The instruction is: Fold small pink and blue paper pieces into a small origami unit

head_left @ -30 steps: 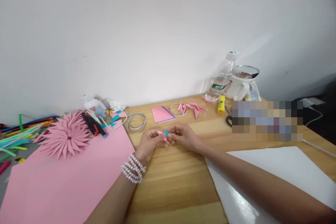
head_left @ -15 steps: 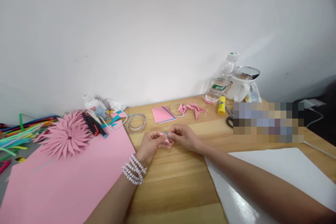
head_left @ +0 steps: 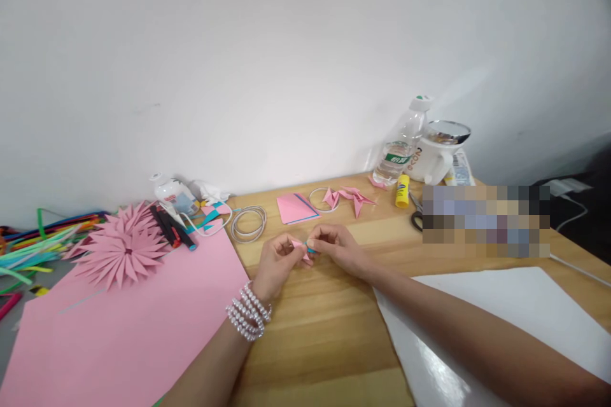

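Between my two hands is a small folded piece of pink and blue paper [head_left: 307, 257]. My left hand [head_left: 280, 262], with pearl bracelets [head_left: 248, 311] at the wrist, pinches its pink part. The fingertips of my right hand [head_left: 335, 248] are closed on the blue part. Just beyond my hands lies a stack of pink square paper [head_left: 294, 208] with blue edges. To the right of the stack are folded pink paper pieces [head_left: 357, 201], some beside a thin ring [head_left: 316, 198]. The fingers partly hide the held paper.
On the left a pink paper rosette [head_left: 125, 253], markers [head_left: 168, 226] and pipe cleaners [head_left: 45, 245] lie by a large pink sheet [head_left: 143, 343]. A coiled cable [head_left: 248, 224], water bottle [head_left: 398, 149], glue stick [head_left: 402, 191], scissors [head_left: 417, 219], white mug [head_left: 429, 162] and white sheet [head_left: 501, 305] are also here.
My left hand and wrist have shifted slightly to the right. Both hands still pinch the folded paper, and a bit more blue shows at my right fingertips.
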